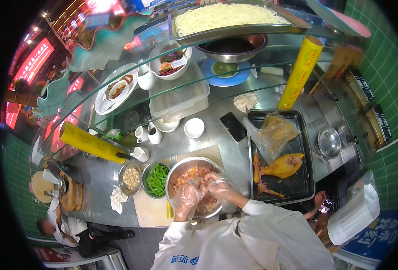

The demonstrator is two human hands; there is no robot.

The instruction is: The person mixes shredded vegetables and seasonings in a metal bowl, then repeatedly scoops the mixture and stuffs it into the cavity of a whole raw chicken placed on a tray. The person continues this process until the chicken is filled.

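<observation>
Both of my hands wear clear plastic gloves and meet over a steel bowl (173,168) of shredded chicken meat (190,177). My left hand (187,195) and my right hand (220,185) are close together, fingers bent around bits of the meat; the exact piece is partly hidden by the gloves. The bowl stands on a pale cutting board (148,212). Left of it are a bowl of cut green peppers (156,180) and a bowl of pale chopped pieces (131,178). To the right, a black tray (280,199) holds a yellow-skinned chicken piece (286,165), bones (266,190) and a bagged portion (274,131).
A phone (233,126), a white dish (194,128) and small pitchers (141,154) lie beyond the bowl. Yellow film rolls (91,141) (300,72) lean by the glass shelf (182,86). Noodles (229,18) sit above. One person (67,222) sits left; another, in a tall white hat (354,216), is right.
</observation>
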